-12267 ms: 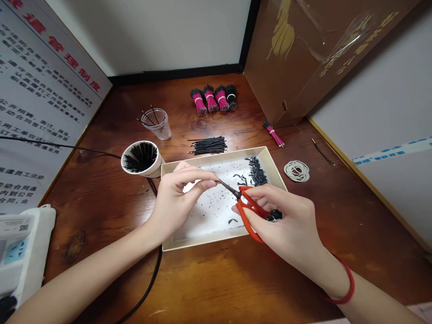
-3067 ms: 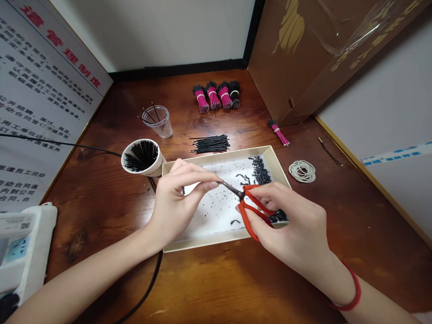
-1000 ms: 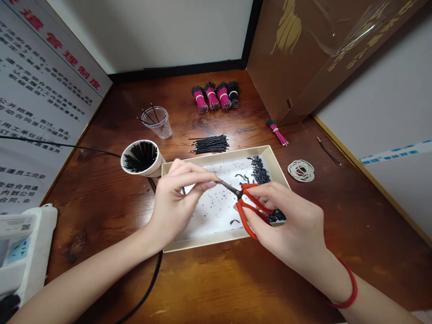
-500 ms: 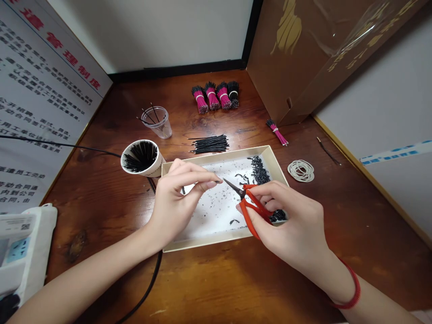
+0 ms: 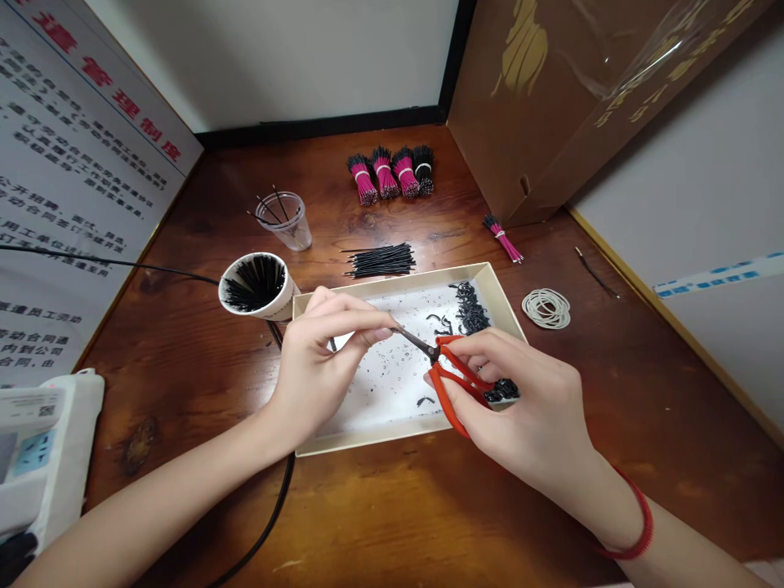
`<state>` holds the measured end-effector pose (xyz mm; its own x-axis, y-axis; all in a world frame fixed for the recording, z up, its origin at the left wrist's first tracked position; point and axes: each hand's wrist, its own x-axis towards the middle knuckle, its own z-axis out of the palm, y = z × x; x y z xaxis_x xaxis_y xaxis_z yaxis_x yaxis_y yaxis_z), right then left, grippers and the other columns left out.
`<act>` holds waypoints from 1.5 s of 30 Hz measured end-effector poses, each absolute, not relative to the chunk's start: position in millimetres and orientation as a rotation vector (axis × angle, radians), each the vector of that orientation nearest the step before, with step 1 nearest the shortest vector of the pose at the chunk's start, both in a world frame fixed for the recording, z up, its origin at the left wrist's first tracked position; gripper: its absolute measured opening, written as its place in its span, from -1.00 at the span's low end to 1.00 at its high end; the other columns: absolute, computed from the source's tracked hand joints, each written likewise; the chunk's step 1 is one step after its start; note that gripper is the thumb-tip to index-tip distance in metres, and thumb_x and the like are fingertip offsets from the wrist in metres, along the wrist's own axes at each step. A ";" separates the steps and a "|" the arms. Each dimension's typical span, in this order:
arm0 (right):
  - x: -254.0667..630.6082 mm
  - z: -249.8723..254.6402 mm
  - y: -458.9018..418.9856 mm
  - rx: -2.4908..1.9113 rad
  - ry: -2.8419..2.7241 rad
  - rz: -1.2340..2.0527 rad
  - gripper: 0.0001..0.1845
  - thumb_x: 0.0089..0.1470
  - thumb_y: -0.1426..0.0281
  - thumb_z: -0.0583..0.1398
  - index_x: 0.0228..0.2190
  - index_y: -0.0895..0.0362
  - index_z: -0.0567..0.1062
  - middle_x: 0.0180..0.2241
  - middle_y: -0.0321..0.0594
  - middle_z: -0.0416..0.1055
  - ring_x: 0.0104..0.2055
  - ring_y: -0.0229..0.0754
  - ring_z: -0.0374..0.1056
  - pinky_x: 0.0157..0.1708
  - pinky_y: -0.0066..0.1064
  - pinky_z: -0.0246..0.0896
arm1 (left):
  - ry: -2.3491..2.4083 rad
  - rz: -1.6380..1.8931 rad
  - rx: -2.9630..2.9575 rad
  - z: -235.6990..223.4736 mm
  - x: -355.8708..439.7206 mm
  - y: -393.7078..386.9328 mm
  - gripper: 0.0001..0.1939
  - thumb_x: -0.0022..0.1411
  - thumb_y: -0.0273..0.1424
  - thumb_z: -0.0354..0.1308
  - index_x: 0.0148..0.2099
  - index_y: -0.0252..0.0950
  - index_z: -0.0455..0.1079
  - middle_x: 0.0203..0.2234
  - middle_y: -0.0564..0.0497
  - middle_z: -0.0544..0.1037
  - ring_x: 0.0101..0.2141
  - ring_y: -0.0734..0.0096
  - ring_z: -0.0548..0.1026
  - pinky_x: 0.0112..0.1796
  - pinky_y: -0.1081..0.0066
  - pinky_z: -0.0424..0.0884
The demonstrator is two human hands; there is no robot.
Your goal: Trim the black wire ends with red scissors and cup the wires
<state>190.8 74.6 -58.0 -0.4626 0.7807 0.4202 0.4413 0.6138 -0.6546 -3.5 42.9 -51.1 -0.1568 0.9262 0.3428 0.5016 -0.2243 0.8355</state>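
Observation:
My left hand (image 5: 334, 351) is closed in a pinch over the shallow box (image 5: 367, 445), holding a thin black wire that is mostly hidden by the fingers. My right hand (image 5: 527, 392) grips red-handled scissors (image 5: 448, 377), its fingers around the loops. The dark blade tips touch or nearly touch the left fingertips, where the end of the wire sits. Black offcuts (image 5: 471, 309) are heaped along the box's right side, and tiny bits are scattered over its white floor.
Behind the box lies a row of black wires (image 5: 380, 260). A paper cup (image 5: 287, 309) packed with black wires and a clear cup (image 5: 299, 237) stand left. Banded pink-and-black bundles (image 5: 385, 175) are at the back. Rubber bands (image 5: 546, 309) lie right, near a cardboard box (image 5: 520, 163).
The scissors have moved slightly left, bringing the blade tips to the left fingertips, and the blades look more closed. My left hand has stayed almost still.

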 end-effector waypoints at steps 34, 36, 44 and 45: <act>192.2 -58.3 74.6 -0.982 -2.089 0.590 -0.81 -0.04 0.57 0.24 -0.39 0.05 0.40 -0.55 -0.36 0.36 -0.58 -0.31 0.22 -0.58 -0.45 0.20 | 1.626 1.341 1.694 -50.1 -2.3 43.8 -0.78 0.14 -0.59 0.23 -0.36 -0.13 0.58 -0.47 0.07 0.62 -0.40 0.34 0.43 -0.29 0.25 0.25; 191.4 -57.7 75.2 -1.001 -2.072 0.598 -0.83 -0.04 0.55 0.24 -0.41 0.05 0.40 -0.56 -0.37 0.36 -0.58 -0.31 0.22 -0.59 -0.44 0.20 | 1.635 1.337 1.688 -50.4 -2.6 43.4 -0.78 0.15 -0.58 0.23 -0.34 -0.12 0.59 -0.46 0.07 0.62 -0.39 0.33 0.44 -0.29 0.24 0.25; 190.0 -54.8 75.0 -1.097 -1.985 0.745 -0.85 -0.07 0.53 0.28 -0.44 0.10 0.41 -0.55 -0.35 0.37 -0.56 -0.32 0.24 -0.61 -0.46 0.20 | 1.624 1.352 1.566 -52.5 -1.9 42.1 -0.82 0.15 -0.52 0.27 -0.28 -0.10 0.60 -0.40 0.09 0.65 -0.35 0.35 0.47 -0.25 0.25 0.27; 190.0 -54.6 74.6 -1.095 -1.987 0.747 -0.85 -0.08 0.53 0.28 -0.43 0.10 0.41 -0.55 -0.36 0.37 -0.56 -0.32 0.25 -0.61 -0.46 0.20 | 1.630 1.354 1.544 -52.7 -1.7 42.2 -0.83 0.13 -0.51 0.28 -0.28 -0.11 0.60 -0.40 0.09 0.65 -0.35 0.35 0.47 -0.26 0.26 0.28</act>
<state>190.0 74.6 -54.6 -0.3660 0.8735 0.3209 0.4455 0.4672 -0.7637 -1.7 42.2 -52.7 -0.2200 0.9404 0.2595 0.4277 -0.1461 0.8920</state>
